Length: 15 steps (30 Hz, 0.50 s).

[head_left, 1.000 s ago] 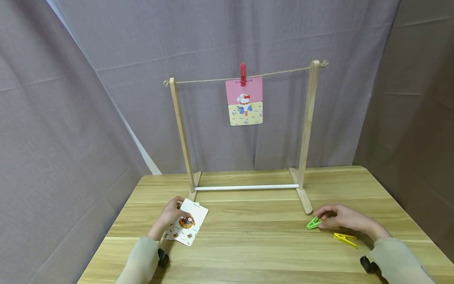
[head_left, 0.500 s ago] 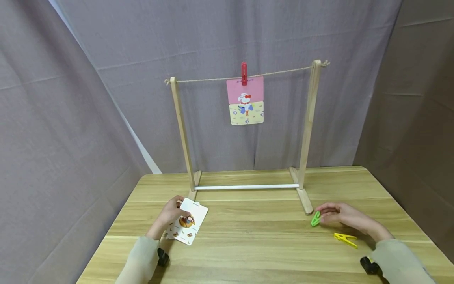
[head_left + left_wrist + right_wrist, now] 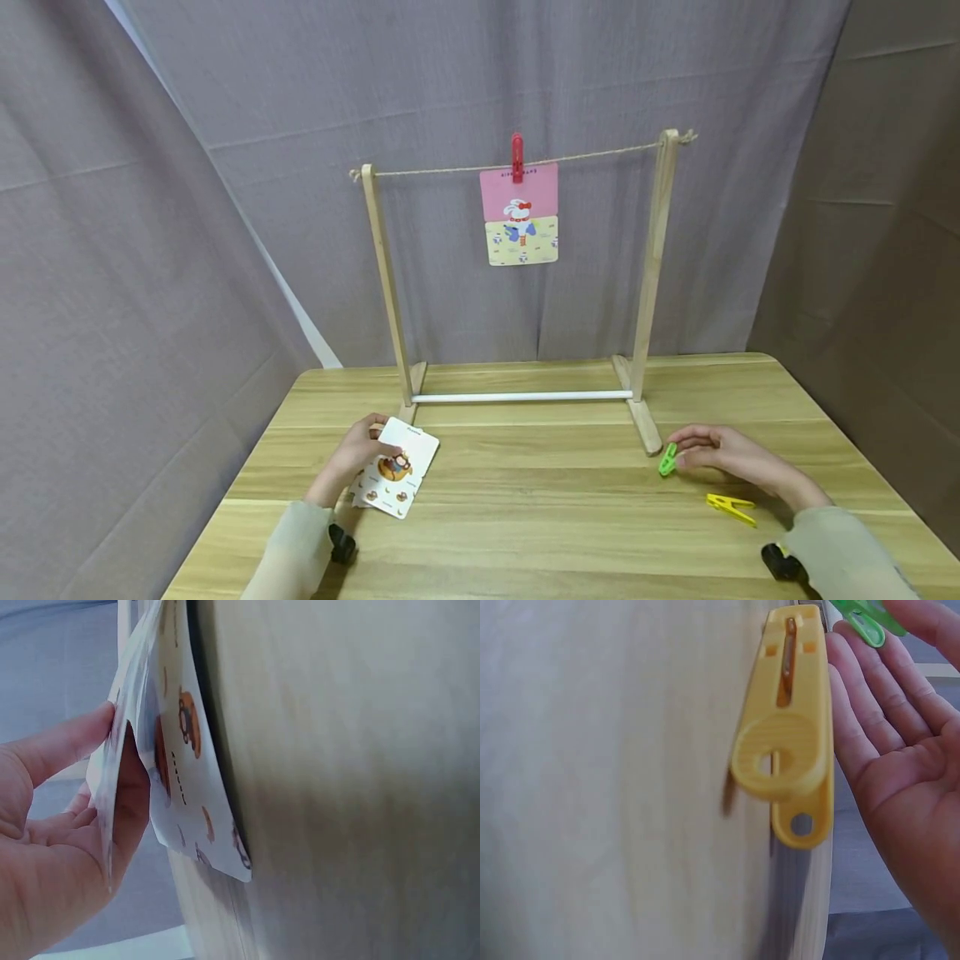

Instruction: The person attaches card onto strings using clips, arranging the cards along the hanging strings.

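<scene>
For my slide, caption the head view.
Left hand holds cards; right hand pinches green clip.

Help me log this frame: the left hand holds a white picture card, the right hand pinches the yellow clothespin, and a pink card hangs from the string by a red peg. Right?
Not quite. The right hand pinches the green clothespin, not the yellow clothespin, which lies untouched on the table; the head view shows this. The left hand does hold the white picture card, and the pink card hangs by the red peg.
</scene>
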Each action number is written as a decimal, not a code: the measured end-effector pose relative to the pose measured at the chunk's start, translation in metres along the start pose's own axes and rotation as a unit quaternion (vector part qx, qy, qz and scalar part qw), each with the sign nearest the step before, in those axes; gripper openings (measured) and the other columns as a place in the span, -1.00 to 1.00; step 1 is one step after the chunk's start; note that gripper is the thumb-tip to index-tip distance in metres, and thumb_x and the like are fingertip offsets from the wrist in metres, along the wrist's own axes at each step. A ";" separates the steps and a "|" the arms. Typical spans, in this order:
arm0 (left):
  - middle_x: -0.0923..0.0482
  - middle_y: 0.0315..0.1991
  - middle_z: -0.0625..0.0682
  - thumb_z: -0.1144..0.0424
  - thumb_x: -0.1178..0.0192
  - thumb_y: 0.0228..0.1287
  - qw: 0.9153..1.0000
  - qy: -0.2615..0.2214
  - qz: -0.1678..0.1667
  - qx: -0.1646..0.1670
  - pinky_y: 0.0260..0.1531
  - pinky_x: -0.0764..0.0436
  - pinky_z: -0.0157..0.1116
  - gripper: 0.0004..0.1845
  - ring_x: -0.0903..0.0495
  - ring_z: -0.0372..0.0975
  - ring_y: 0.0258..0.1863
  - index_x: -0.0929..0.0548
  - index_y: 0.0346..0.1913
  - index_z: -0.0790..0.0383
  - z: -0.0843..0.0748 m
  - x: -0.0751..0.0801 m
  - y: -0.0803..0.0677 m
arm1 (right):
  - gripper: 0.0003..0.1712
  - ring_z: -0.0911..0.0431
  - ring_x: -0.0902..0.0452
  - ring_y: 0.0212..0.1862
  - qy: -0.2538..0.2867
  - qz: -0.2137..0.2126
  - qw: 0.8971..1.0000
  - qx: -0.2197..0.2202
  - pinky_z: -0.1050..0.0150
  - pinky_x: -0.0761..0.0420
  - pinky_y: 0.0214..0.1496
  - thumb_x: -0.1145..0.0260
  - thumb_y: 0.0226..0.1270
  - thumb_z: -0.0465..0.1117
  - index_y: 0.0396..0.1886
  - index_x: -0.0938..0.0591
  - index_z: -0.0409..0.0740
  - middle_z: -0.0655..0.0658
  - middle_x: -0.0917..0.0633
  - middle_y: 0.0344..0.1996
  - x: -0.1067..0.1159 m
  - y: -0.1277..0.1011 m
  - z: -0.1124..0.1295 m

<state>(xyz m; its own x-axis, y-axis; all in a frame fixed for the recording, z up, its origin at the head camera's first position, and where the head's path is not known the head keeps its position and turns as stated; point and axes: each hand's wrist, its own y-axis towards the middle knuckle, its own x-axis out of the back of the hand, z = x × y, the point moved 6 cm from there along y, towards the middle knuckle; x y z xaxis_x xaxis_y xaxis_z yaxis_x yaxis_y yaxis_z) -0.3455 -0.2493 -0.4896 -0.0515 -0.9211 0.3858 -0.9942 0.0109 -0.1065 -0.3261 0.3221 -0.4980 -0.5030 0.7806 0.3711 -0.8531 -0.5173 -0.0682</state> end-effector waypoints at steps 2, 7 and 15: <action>-0.63 -0.34 0.18 0.55 -0.37 0.09 1.000 -0.012 0.006 0.000 -0.45 -0.64 -0.26 -0.46 -0.65 -0.13 -0.46 -0.44 0.15 0.44 0.000 0.001 0.000 | -0.50 0.12 -0.63 -0.02 -0.001 -0.005 1.000 -0.004 0.29 -0.63 0.03 -0.25 0.49 -0.23 0.25 -0.44 -0.49 -0.26 -0.66 0.01 0.000 0.000 0.001; -0.63 -0.31 0.18 0.57 -0.35 0.12 0.999 -0.047 0.025 0.006 -0.42 -0.66 -0.27 -0.41 -0.65 -0.14 -0.45 -0.38 0.22 0.47 -0.001 0.002 -0.002 | -0.50 0.15 -0.63 -0.03 -0.002 -0.011 1.000 0.000 0.33 -0.62 0.02 -0.26 0.48 -0.24 0.25 -0.44 -0.50 -0.26 -0.66 0.00 0.002 -0.002 0.003; -0.65 -0.28 0.15 0.46 -0.38 0.16 0.999 -0.046 0.020 0.021 -0.40 -0.66 -0.26 -0.41 -0.66 -0.15 -0.42 -0.42 0.24 0.45 0.000 0.007 -0.002 | -0.50 0.16 -0.63 -0.04 -0.011 -0.012 1.000 0.001 0.33 -0.62 0.01 -0.24 0.50 -0.23 0.25 -0.44 -0.51 -0.30 -0.65 0.00 0.005 -0.002 0.006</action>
<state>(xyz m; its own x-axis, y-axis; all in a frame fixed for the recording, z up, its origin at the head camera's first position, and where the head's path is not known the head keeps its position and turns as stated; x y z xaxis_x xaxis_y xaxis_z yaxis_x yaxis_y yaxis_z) -0.3439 -0.2558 -0.4864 -0.0792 -0.9525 0.2942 -0.9867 0.0328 -0.1595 -0.3263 0.3247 -0.4902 -0.4785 0.7851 0.3931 -0.8648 -0.4989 -0.0562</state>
